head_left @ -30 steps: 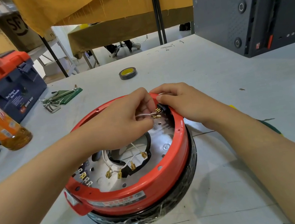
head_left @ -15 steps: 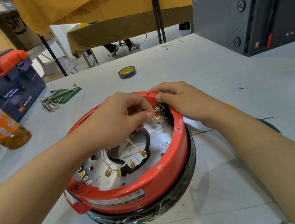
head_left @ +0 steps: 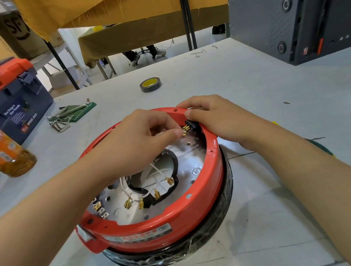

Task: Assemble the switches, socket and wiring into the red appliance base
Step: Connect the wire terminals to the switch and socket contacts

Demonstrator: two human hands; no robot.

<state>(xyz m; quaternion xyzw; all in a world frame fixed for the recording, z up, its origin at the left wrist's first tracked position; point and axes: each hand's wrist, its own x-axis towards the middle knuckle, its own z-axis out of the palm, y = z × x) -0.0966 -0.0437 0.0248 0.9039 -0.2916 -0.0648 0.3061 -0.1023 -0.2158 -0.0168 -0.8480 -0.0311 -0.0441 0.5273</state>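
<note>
Fingers (head_left: 175, 132) of my left hand (head_left: 138, 139) now pinch a brass wire terminal right at the black socket (head_left: 191, 127), nearer than a second ago, so plugging begins. My right hand (head_left: 214, 119) grips the red appliance base (head_left: 163, 226) rim on the tabletop (head_left: 257, 95). The toolbox (head_left: 13, 107) reads "WING BOX".

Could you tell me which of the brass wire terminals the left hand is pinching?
The terminal at the black socket; four others lie loose, untouched, in the base.
</note>
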